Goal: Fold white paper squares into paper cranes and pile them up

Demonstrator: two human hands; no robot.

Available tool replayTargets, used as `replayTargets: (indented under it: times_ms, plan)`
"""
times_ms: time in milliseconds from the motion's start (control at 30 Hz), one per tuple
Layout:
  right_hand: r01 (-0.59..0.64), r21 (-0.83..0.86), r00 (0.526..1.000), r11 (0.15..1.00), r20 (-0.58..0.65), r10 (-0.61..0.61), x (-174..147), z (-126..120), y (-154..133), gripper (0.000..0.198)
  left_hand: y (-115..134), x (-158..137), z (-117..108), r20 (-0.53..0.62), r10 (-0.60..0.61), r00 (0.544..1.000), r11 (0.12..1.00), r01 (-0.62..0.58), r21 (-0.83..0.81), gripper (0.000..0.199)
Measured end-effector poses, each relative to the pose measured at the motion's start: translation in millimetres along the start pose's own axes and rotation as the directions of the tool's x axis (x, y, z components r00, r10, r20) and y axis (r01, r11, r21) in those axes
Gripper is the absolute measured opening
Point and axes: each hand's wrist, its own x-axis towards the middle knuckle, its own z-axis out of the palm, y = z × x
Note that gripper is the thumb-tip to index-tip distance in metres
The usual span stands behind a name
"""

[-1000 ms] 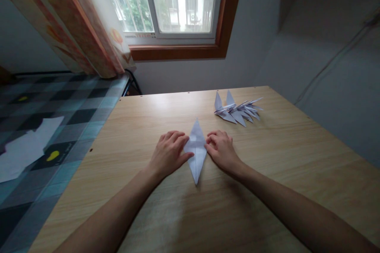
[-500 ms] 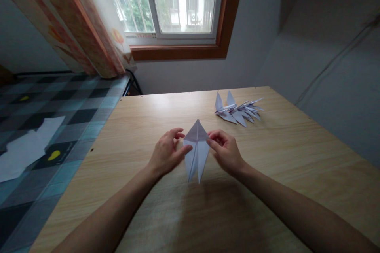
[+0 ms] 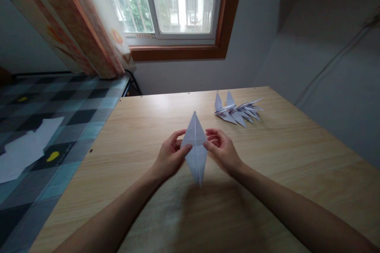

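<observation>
A piece of folded white paper [image 3: 196, 146], shaped like a long upright diamond with a crease down its middle, is held up over the wooden table [image 3: 142, 213]. My left hand [image 3: 171, 152] pinches its left edge, thumb in front and fingers behind. At the opposite edge, my right hand [image 3: 222, 148] has its thumb on the paper's right corner, the other fingers curled. Farther back to the right lies a group of folded white paper cranes [image 3: 237, 112], pointed parts overlapping.
Loose white sheets [image 3: 28, 150] lie on a checkered cloth [image 3: 80, 116] left of the table. Behind the table are a window [image 3: 178, 8] and a wall, with an orange curtain [image 3: 89, 27] at the left. A cord [image 3: 329, 61] runs along the right wall.
The paper's front has gone from a short top flap with two split lower points to a full diamond, its top reaching higher. My left hand has closed onto its edge.
</observation>
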Motion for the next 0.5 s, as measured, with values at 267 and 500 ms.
replayTargets:
  times_ms: [267,500]
  plan:
    - [-0.023,0.088,0.996,0.996,0.082,0.015,0,-3,-9,0.015,-3,-2,-3,-0.074,0.149,0.986,0.969,-0.130,0.212,0.038]
    - [0.399,-0.228,0.904,0.888,-0.066,-0.423,3,-17,-20,0.005,1,-3,-9,-0.077,0.541,0.838,0.635,-0.346,0.691,0.032]
